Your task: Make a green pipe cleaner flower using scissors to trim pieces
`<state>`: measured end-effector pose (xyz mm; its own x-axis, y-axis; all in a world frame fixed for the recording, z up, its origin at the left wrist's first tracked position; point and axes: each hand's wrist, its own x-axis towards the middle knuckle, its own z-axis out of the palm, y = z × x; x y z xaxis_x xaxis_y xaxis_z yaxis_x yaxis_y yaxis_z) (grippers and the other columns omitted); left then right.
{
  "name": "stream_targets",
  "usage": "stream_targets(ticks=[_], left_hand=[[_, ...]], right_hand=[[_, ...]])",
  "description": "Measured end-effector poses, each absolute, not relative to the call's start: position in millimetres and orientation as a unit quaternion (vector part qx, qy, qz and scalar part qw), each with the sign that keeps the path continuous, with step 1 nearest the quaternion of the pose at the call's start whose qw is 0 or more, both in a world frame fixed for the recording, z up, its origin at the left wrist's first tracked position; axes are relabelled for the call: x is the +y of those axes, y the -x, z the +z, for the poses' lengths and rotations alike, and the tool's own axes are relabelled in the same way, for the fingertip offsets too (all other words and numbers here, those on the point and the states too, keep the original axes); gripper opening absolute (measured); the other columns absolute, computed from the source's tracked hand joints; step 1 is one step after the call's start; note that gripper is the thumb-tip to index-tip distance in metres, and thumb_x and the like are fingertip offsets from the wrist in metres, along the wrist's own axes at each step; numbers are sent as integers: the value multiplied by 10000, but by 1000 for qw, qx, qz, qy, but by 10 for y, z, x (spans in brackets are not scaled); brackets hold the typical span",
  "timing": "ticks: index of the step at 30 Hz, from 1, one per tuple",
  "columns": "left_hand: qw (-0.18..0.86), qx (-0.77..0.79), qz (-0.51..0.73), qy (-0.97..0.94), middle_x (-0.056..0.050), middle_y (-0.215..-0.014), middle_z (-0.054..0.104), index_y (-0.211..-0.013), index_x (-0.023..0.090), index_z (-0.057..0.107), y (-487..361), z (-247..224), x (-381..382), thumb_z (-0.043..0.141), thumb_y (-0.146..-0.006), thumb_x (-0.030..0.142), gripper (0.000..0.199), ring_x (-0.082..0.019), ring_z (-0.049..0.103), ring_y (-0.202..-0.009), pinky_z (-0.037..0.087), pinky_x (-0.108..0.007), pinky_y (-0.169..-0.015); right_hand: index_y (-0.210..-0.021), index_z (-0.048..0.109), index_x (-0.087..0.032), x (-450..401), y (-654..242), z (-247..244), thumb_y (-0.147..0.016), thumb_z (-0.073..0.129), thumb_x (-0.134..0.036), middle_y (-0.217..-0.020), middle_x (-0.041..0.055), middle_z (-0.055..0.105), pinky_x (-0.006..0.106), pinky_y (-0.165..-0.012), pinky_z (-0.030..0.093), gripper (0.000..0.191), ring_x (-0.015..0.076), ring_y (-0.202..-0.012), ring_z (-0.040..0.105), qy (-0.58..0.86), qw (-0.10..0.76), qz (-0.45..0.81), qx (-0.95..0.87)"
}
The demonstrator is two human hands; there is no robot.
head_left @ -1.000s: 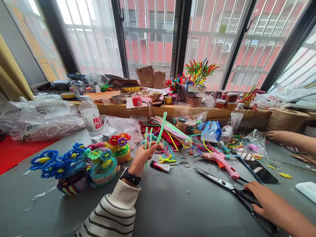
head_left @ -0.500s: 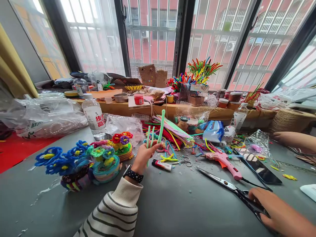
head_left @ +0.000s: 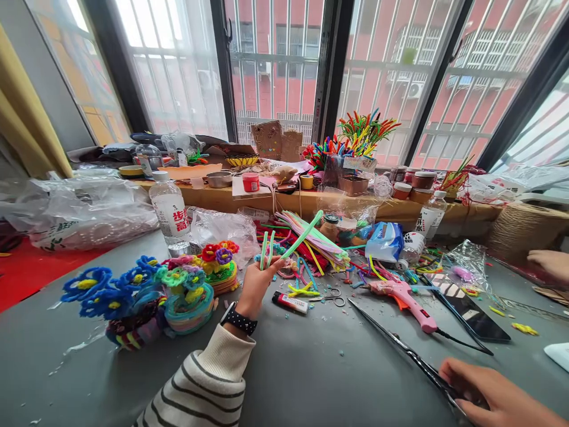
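Note:
Light green pipe cleaners (head_left: 304, 235) stick up from my left hand (head_left: 256, 284), whose fingers are pinched around them. One long piece leans right; shorter ones stand upright. My right hand (head_left: 482, 391) is wrapped round the handles of large metal scissors (head_left: 395, 339), with the blades pointing up and left over the grey table. Near my left hand lie a glue stick-like tube (head_left: 290, 302) and small scissors (head_left: 331, 297). Left of it stand pots of pipe-cleaner flowers, blue (head_left: 111, 290) and mixed colours (head_left: 189, 296).
A pink glue gun (head_left: 406, 301) and a black phone (head_left: 473, 314) lie on the right. Bundled pipe cleaners (head_left: 313, 240) and a blue packet (head_left: 384, 242) lie at the back. Bottles (head_left: 169, 207) stand behind. Another person's hand (head_left: 551, 261) shows at the right edge, near a twine spool (head_left: 520, 228).
The long green pipe cleaner has tipped to the right in my left hand. My right hand has turned the large scissors, blades now edge-on. The other person's hand has drawn back rightward.

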<state>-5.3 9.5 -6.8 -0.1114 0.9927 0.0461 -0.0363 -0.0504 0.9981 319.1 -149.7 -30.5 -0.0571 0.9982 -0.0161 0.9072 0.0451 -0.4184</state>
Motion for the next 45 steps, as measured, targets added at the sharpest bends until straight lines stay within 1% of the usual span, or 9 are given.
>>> stream_targets(ticks=[1,2,4,10,15,19,28,34,45], left_hand=[[467,508,550,-471,86,-436,322,-807,83,624,55,-73,99,678,-444,415,495,-25,208,-394,150,-198,-386],[465,511,552,-467,86,-436,321,-801,82,622,56,-76,103,679,-443,413,491,-26,211,-395,151,-197,-386],[467,514,554,-460,86,-438,317,-788,80,615,58,-79,105,679,-450,404,473,-26,219,-399,151,-192,-385],[468,530,548,-446,92,-429,316,-791,90,600,59,-81,99,675,-473,389,443,-25,219,-387,171,-188,-384],[456,531,555,-450,88,-431,326,-758,94,605,56,-88,102,679,-473,379,410,-28,245,-389,182,-186,-388],[461,515,545,-475,91,-421,286,-733,101,605,50,-104,107,653,-503,414,392,-31,215,-395,147,-190,-390],[472,513,524,-489,73,-438,320,-664,92,588,50,-132,108,621,-544,437,367,-32,183,-403,113,-201,-396],[448,519,556,-471,33,-529,467,-721,102,606,36,-112,103,639,-538,382,336,-33,243,-417,177,-195,-395],[421,509,588,-467,18,-590,539,-700,123,618,30,-128,115,657,-525,354,292,-83,457,-533,339,-197,-494]], right_hand=[[-605,506,-225,-1486,-3137,-289,-606,462,-308,-527,2,609,197,-430,441,93,146,-455,561,655,137,295,-683],[-644,501,-223,-1466,-3080,-271,-639,451,-354,-554,7,611,208,-473,459,141,148,-485,575,637,159,379,-652],[-686,500,-214,-1390,-2954,-222,-641,488,-411,-606,13,603,230,-535,476,203,158,-560,590,593,219,475,-612],[-739,543,-166,-889,-2496,-31,-664,556,-436,-747,59,616,326,-722,466,281,200,-758,602,528,393,510,-553],[-843,546,-169,-594,-2187,-100,-662,517,-529,-969,117,608,404,-835,396,404,239,-936,549,348,488,613,-515],[-809,550,-185,-613,-2112,-201,-522,504,-680,-1001,122,603,431,-844,366,574,271,-975,526,290,458,672,-505],[-782,531,-189,-639,-2110,-304,-444,406,-772,-985,131,608,454,-846,331,685,278,-959,535,217,413,741,-483],[-777,544,-179,-624,-2115,-337,-416,383,-786,-972,133,609,443,-842,335,725,287,-958,530,212,417,752,-464],[-723,536,-168,-615,-2107,-337,-442,349,-782,-929,132,612,455,-832,335,701,286,-922,538,206,444,754,-437]])
